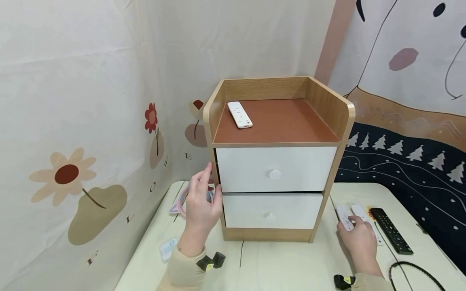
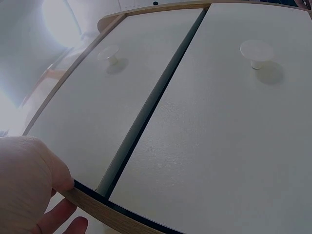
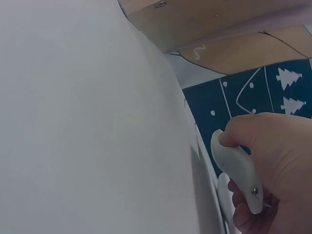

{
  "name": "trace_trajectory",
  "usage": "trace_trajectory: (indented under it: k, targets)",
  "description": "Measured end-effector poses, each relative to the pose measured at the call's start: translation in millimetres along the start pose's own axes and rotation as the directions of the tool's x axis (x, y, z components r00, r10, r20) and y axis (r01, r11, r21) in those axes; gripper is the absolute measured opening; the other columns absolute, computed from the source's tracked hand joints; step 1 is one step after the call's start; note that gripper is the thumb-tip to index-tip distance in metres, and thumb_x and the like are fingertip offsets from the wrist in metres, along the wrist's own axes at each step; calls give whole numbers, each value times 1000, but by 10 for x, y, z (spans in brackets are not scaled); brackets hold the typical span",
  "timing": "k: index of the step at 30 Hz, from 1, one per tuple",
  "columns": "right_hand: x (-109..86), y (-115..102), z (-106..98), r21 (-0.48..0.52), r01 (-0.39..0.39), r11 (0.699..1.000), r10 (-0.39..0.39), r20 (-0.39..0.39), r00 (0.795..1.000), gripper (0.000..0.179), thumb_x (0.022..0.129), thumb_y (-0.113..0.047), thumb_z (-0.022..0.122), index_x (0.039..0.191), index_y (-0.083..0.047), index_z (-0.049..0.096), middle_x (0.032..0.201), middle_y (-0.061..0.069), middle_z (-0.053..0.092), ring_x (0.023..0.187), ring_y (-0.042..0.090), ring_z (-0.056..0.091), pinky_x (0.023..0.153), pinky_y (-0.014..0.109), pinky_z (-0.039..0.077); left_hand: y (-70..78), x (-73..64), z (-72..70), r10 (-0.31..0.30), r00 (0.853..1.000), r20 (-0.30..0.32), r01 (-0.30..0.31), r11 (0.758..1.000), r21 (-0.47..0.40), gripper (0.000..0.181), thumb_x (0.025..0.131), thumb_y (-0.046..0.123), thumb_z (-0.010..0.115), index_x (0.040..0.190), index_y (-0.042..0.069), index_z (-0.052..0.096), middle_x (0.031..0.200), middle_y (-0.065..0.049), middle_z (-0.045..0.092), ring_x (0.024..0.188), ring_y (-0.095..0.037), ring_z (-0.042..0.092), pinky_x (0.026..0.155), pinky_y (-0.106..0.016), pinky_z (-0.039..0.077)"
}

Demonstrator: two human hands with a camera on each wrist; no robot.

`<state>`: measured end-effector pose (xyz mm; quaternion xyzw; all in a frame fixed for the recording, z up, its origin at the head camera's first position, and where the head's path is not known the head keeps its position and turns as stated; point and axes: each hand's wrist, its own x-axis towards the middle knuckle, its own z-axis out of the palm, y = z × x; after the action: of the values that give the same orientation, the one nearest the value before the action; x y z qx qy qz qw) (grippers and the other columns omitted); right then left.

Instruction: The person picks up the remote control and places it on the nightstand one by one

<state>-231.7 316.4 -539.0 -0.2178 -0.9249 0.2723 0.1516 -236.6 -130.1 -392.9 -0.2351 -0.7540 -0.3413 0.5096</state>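
Note:
A small wooden cabinet (image 1: 284,125) with two white drawers, the upper drawer (image 1: 247,169) and the lower drawer (image 1: 247,210), stands on the table. Both drawers have round white knobs. My left hand (image 1: 202,204) holds the cabinet's left side; the left wrist view shows the thumb on the front edge (image 2: 105,210) and fingers on the outer side. To the right of the cabinet, my right hand (image 1: 360,242) grips a white remote control (image 1: 343,216) by its sides, its edge showing in the right wrist view. Another white remote (image 1: 239,114) lies on the cabinet top.
Beside my right hand lie a second white remote (image 1: 359,211) and a black remote (image 1: 391,231). A black cord (image 1: 418,264) curves at the table's front right. Pinkish ring-shaped items (image 1: 179,206) and a pale blue item (image 1: 167,248) lie left of the cabinet.

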Motion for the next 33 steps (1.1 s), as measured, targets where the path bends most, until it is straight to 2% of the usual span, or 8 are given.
trace_trajectory:
  k: [6, 11, 13, 16, 22, 27, 30, 33]
  targets:
    - [-19, -145, -86, 52, 47, 998, -45, -40, 998, 57, 98, -28, 68, 140, 10, 61, 129, 41, 63, 116, 60, 63, 91, 71, 54, -12, -13, -13, -8, 1000, -4, 8, 1000, 16, 65, 93, -9, 71, 156, -1, 55, 121, -25, 64, 91, -30, 73, 69, -42, 68]
    - [-47, -301, -241, 78, 110, 991, -101, -114, 988, 52, 98, -27, 72, 136, 8, 65, 127, 39, 67, 113, 60, 64, 86, 71, 54, -30, -18, 11, 23, 999, -32, -23, 1000, 8, 68, 91, -11, 72, 156, -1, 56, 120, -24, 65, 91, -28, 73, 67, -38, 67]
    - [-46, -376, -327, 76, 128, 989, -115, -148, 982, 51, 98, -27, 73, 135, 8, 66, 126, 38, 68, 112, 60, 65, 84, 68, 53, -34, -18, 25, 36, 999, -37, -36, 999, 12, 70, 89, -13, 72, 156, -1, 56, 119, -25, 65, 91, -28, 72, 66, -37, 67]
    - [-33, -517, -480, 69, 154, 986, -139, -190, 972, 50, 98, -27, 74, 134, 7, 67, 126, 37, 69, 108, 58, 66, 77, 64, 51, -24, -21, 23, 11, 1000, -20, -11, 1000, 6, 68, 91, -12, 72, 156, -1, 56, 120, -24, 64, 92, -28, 72, 67, -38, 66]
    - [37, -841, -848, 60, 192, 980, -174, -222, 959, 50, 100, -28, 71, 137, 6, 65, 130, 34, 68, 104, 53, 64, 72, 57, 50, -30, -16, 21, 39, 999, -30, -39, 999, 11, 71, 89, -13, 73, 157, -1, 55, 119, -24, 64, 92, -27, 72, 67, -37, 67]
    - [108, -1076, -1129, 53, 229, 972, -209, -255, 944, 51, 102, -29, 70, 138, 6, 65, 132, 34, 67, 109, 52, 62, 79, 60, 50, -21, -1, 13, 42, 999, -28, -42, 999, 5, 68, 90, -12, 72, 156, -2, 56, 119, -25, 64, 92, -28, 72, 67, -38, 67]
    - [137, -1202, -1279, 49, 267, 963, -240, -301, 923, 50, 101, -30, 70, 137, 5, 67, 130, 34, 69, 114, 52, 61, 88, 66, 49, -21, 0, 17, 38, 999, -32, -38, 999, 4, 67, 91, -13, 72, 155, -2, 57, 119, -25, 64, 91, -29, 72, 67, -39, 67]
    - [158, -1321, -1441, 45, 296, 954, -263, -351, 899, 51, 101, -31, 70, 136, 6, 68, 129, 35, 69, 115, 53, 61, 92, 68, 47, -19, -2, 27, 35, 999, -36, -35, 999, -3, 67, 89, -14, 72, 154, -2, 57, 119, -25, 64, 90, -29, 72, 67, -40, 68]
